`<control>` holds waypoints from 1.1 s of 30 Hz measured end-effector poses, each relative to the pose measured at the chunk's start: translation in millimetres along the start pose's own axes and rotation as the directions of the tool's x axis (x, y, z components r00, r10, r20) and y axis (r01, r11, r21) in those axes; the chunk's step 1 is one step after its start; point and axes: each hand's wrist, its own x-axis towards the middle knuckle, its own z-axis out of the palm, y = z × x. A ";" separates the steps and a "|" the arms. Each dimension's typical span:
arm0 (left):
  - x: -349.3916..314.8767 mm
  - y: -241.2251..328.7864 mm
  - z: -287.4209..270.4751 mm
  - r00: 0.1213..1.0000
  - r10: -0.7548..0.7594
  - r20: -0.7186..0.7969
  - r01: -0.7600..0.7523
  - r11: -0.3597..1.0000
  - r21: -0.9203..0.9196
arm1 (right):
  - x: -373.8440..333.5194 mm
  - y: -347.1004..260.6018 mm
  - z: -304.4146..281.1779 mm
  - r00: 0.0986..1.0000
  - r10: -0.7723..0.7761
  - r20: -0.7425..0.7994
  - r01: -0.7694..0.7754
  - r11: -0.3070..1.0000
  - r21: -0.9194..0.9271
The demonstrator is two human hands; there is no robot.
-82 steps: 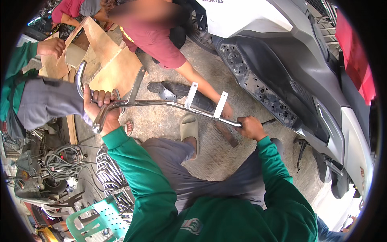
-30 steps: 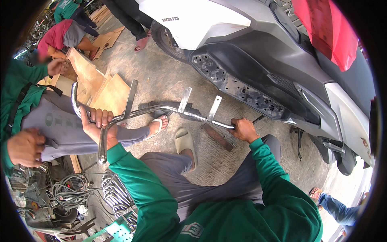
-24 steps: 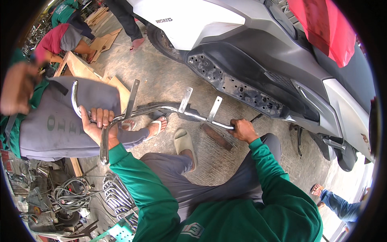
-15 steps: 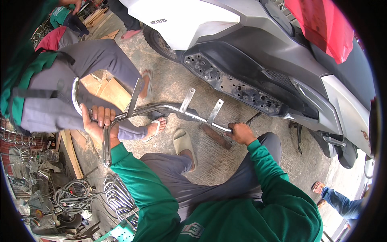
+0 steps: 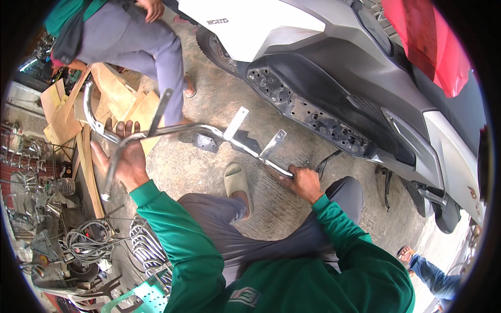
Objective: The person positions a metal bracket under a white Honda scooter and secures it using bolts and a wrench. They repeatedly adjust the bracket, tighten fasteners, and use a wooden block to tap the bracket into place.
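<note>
A bent chrome tube frame with flat bracket tabs lies across in front of me, its left end forking into curved arms. My left hand bears it at the fork from below, palm up, fingers spread behind the tube and thumb apart. At the other end, my right hand is closed around the straight tip. The nearer tabs, a flat bracket and another bracket, point up toward the scooter. The scooter's bare, hole-dotted footboard side stands beyond the frame.
Plywood pieces lie on the floor at the left. Coiled cables, metal parts and a green perforated plastic seat crowd the lower left. Another person's leg stands at the upper left. Dark plates lie on the concrete beneath the frame.
The co-worker at the left has moved back toward the upper left. My left hand has loosened from a wrapped grip to spread fingers, and the frame's right end has come slightly nearer me.
</note>
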 end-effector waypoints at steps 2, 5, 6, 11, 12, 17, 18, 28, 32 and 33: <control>0.6 -1.7 -0.3 0.987 0.130 -0.092 -0.122 0.989 0.088 | -5.2 -28.6 -3.6 0.999 -0.019 -0.036 0.021 0.998 0.052; 5.3 1.1 -11.8 0.969 0.233 -0.085 -0.223 0.969 0.110 | -23.0 -71.5 -11.2 0.995 -0.042 -0.093 0.054 0.989 0.137; 7.1 4.2 -19.6 0.960 0.266 -0.091 -0.260 0.963 0.073 | -30.6 -83.3 -15.3 0.996 -0.064 -0.068 0.072 0.989 0.132; 28.9 11.9 -70.8 0.941 0.298 -0.158 -0.250 0.931 0.267 | -60.6 -110.1 -40.8 0.989 -0.143 0.036 0.134 0.972 0.195; 38.8 8.8 -78.6 0.935 0.267 -0.235 -0.173 0.919 0.355 | -64.5 -110.4 -44.9 0.986 -0.159 0.048 0.147 0.969 0.201; 55.2 -10.9 -112.4 0.739 0.254 -0.624 0.057 0.899 0.434 | -84.3 -102.4 -49.1 0.962 -0.189 0.198 0.141 0.962 0.235; 56.8 -13.2 -117.4 0.708 0.273 -0.651 0.014 0.916 0.400 | -87.6 -98.8 -47.0 0.952 -0.224 0.210 0.168 0.952 0.255; 42.9 27.1 -166.8 0.662 0.067 -0.746 -0.156 0.987 -0.049 | 56.8 34.8 48.8 0.863 0.066 0.500 -0.189 0.962 0.199; 30.6 42.3 -170.0 0.819 0.003 -0.573 -0.147 0.968 -0.204 | 74.3 70.4 126.3 0.845 0.222 0.487 -0.159 0.973 -0.169; 29.0 44.4 -169.6 0.826 -0.017 -0.563 -0.125 0.969 -0.214 | 70.2 76.7 141.1 0.834 0.277 0.477 -0.207 0.959 -0.195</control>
